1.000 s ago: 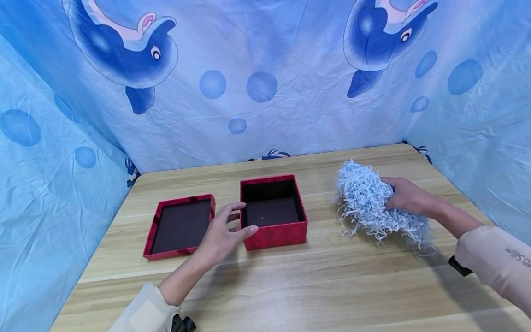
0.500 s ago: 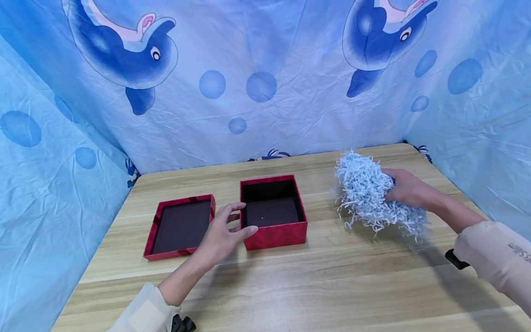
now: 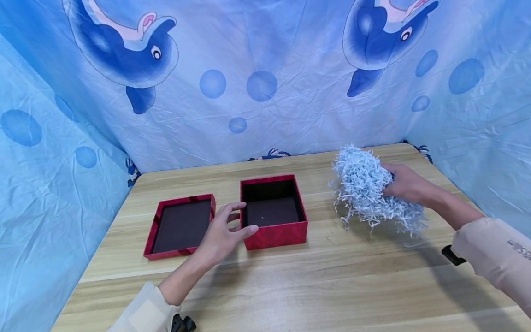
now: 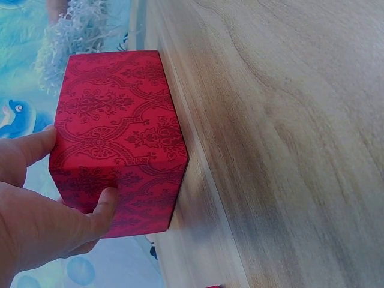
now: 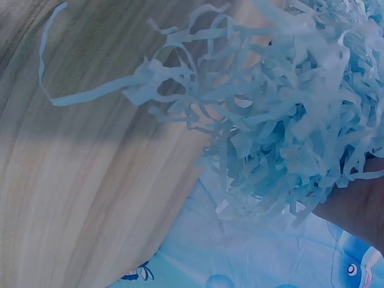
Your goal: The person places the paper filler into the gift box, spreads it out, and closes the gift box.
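Observation:
A red patterned box [image 3: 275, 236] with a dark inside stands uncovered in the middle of the table. My left hand [image 3: 220, 237] holds its near left corner, fingers bent against the left wall and thumb by the front; the left wrist view also shows the box [image 4: 117, 114] with fingertips on it. Beyond the box on the right, my right hand [image 3: 408, 184] grips a big tangle of pale blue shredded paper [image 3: 361, 177]. In the right wrist view, loose strands of the shredded paper [image 5: 288, 120] dangle, and the fingers are mostly buried.
A shallow red lid [image 3: 182, 226] lies inside up, left of the box. The wooden table [image 3: 323, 286] carries everything. A blue dolphin-print cloth [image 3: 290, 124] hangs behind the table and along both sides.
My right hand has raised the shredded paper a little and drawn it slightly to the left. My left hand, the box and the lid have stayed in place.

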The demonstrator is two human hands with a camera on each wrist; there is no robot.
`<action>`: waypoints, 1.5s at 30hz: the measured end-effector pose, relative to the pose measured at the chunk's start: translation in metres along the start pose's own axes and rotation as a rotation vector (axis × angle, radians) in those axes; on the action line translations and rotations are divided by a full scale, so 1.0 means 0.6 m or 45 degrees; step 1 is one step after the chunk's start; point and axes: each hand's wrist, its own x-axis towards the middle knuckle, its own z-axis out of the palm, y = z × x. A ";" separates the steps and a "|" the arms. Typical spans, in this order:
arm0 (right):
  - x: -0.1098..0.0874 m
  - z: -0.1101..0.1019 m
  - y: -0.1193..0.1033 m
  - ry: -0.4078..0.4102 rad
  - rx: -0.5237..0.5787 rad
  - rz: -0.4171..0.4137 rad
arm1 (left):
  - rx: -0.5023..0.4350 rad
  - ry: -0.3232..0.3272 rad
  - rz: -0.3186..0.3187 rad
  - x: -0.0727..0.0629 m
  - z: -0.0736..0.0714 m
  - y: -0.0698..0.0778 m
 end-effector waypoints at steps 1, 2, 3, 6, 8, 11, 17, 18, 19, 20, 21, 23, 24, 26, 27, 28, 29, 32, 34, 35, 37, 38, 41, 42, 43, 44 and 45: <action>0.000 0.000 -0.002 0.004 -0.003 -0.002 | 0.001 0.001 0.000 0.000 0.000 0.000; 0.000 -0.001 -0.003 0.009 -0.009 -0.004 | 0.000 0.001 -0.001 -0.001 0.000 0.000; 0.000 -0.001 -0.005 0.010 -0.015 -0.001 | 0.000 -0.001 -0.002 -0.001 0.001 0.000; 0.000 -0.003 -0.012 0.006 -0.018 0.015 | -0.002 -0.004 -0.003 -0.001 0.001 0.000; 0.000 -0.004 -0.018 0.003 -0.014 0.021 | -0.005 -0.003 -0.003 -0.001 0.001 0.001; 0.001 -0.005 -0.026 0.003 -0.006 0.014 | -0.002 0.002 -0.005 -0.001 0.000 0.002; 0.003 -0.003 -0.034 0.008 -0.008 0.005 | 0.002 0.001 -0.009 0.000 -0.001 0.003; 0.004 -0.002 -0.036 0.009 -0.004 0.003 | 0.003 0.001 -0.008 0.000 -0.001 0.003; 0.004 -0.002 -0.037 0.008 0.004 0.000 | 0.004 0.001 -0.007 0.000 -0.001 0.002; 0.003 -0.002 -0.039 0.013 0.018 -0.010 | 0.004 0.001 -0.006 0.000 -0.002 0.002; 0.003 -0.002 -0.040 0.014 0.023 -0.016 | 0.004 0.001 -0.004 0.000 -0.002 0.003; 0.004 -0.002 -0.043 0.018 0.026 -0.026 | 0.003 0.001 -0.002 0.000 -0.002 0.002; 0.004 -0.003 -0.045 0.017 0.029 -0.020 | 0.002 0.001 -0.003 0.000 -0.002 0.002; 0.005 -0.003 -0.048 0.016 0.029 -0.023 | -0.002 0.001 -0.006 0.000 -0.002 0.002; 0.006 -0.003 -0.049 0.013 0.025 -0.018 | -0.004 0.001 -0.007 0.000 -0.002 0.002; 0.007 -0.003 -0.051 0.010 0.025 -0.014 | -0.005 0.001 -0.009 0.000 -0.002 0.002; 0.007 -0.004 -0.053 0.003 0.033 -0.004 | -0.006 0.000 -0.010 0.000 -0.002 0.002; 0.008 -0.005 -0.058 -0.007 0.053 -0.006 | -0.005 -0.001 -0.008 0.000 -0.003 0.003; 0.009 -0.006 -0.061 -0.012 0.070 -0.006 | -0.002 -0.001 -0.005 0.001 -0.003 0.003; 0.009 -0.006 -0.063 -0.012 0.072 -0.009 | -0.003 -0.003 -0.003 0.001 -0.003 0.002; 0.011 -0.005 -0.067 -0.007 0.074 -0.018 | -0.002 -0.004 -0.003 0.001 -0.003 0.002; 0.012 -0.005 -0.068 -0.005 0.065 -0.026 | -0.002 -0.005 -0.002 0.001 -0.003 0.002; 0.016 -0.003 -0.073 0.004 0.035 -0.036 | -0.002 -0.005 -0.002 0.001 -0.003 0.002; 0.018 -0.003 -0.074 0.006 0.027 -0.040 | -0.003 -0.005 -0.002 0.001 -0.002 0.002; 0.019 -0.003 -0.075 0.005 0.020 -0.039 | -0.004 -0.004 -0.001 0.001 -0.002 0.002; 0.020 -0.002 -0.076 0.003 0.015 -0.040 | -0.005 -0.003 -0.001 0.001 -0.002 0.002; 0.021 -0.002 -0.077 0.005 0.016 -0.033 | -0.006 -0.002 0.000 0.001 -0.002 0.002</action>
